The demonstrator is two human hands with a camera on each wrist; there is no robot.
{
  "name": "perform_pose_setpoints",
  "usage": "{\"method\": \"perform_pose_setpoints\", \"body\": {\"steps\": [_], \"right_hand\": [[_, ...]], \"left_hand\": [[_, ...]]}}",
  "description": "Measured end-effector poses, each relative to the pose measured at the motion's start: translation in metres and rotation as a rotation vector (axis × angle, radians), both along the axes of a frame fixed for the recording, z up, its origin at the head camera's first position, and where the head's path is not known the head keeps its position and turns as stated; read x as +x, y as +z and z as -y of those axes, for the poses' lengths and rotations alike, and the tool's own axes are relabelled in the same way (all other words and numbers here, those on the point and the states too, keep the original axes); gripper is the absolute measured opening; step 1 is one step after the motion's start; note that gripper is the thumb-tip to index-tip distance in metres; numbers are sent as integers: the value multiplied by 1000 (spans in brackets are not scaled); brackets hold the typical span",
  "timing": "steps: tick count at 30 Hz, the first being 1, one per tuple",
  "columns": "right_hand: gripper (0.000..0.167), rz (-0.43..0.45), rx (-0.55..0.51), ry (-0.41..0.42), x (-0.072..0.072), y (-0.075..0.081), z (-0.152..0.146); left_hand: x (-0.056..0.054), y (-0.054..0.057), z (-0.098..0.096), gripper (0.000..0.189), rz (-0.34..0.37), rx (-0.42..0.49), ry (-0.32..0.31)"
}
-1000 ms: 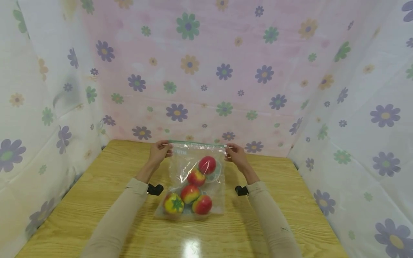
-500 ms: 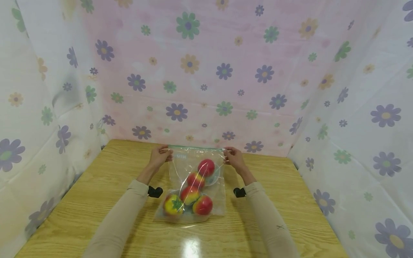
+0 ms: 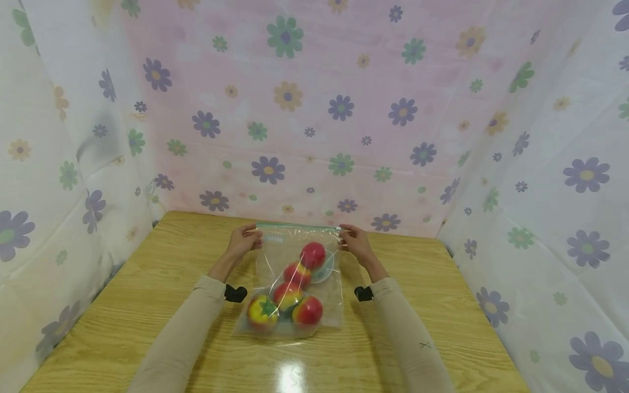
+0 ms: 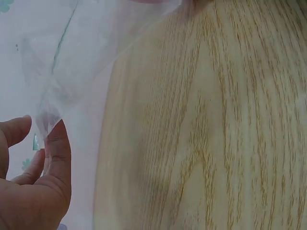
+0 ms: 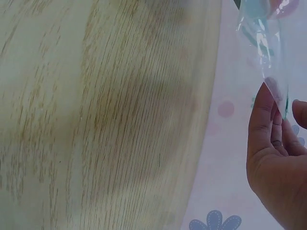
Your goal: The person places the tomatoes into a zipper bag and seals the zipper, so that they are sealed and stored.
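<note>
A clear zip bag (image 3: 272,262) with a green zip strip along its top hangs between my two hands. Inside lie several red and yellow toy-like fruits (image 3: 308,311), one with green leaves on top, plus a pale round dish-like thing (image 3: 324,271) partly behind the uppermost red fruit. My left hand (image 3: 242,241) holds the bag's top left corner; the left wrist view shows the clear corner between the fingers (image 4: 58,160). At the top right corner, near the white slider (image 3: 338,228), my right hand (image 3: 357,242) grips the film, its fingers (image 5: 261,120) behind it.
A wood-grain table (image 3: 417,305) lies under the bag. Flower-printed curtains (image 3: 314,109) stand behind it and on both sides. Black wrist mounts (image 3: 236,293) stick inward from both sleeves.
Both hands have lowered the bag's top edge a little, toward me. The right hand has shifted slightly left. The fruits stay nearly where they were.
</note>
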State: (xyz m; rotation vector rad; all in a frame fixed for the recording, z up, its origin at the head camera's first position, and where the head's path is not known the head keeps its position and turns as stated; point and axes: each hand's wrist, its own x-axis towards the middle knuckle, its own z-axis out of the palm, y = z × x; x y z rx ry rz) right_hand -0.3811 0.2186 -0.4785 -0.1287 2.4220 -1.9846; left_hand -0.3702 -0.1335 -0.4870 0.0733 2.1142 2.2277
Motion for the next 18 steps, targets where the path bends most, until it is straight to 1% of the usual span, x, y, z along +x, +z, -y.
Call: {"method": "perform_pose_setpoints", "body": {"steps": [5, 7, 10, 13, 16, 18], "right_hand": [[49, -3, 57, 33, 0, -3, 0], [51, -12, 126, 55, 0, -4, 0], [54, -32, 261, 78, 1, -4, -1], [54, -50, 387, 76, 7, 0, -5], [56, -76, 469, 75, 14, 6, -13], [59, -101, 502, 77, 18, 10, -19]], "left_hand": [[0, -2, 5, 58, 14, -77, -26], [1, -4, 7, 58, 18, -136, -34], [2, -6, 12, 59, 6, -258, -51], [6, -6, 16, 62, -53, -443, -46], [10, -5, 22, 64, -126, -591, -38], [12, -4, 27, 65, -183, -664, -34]]}}
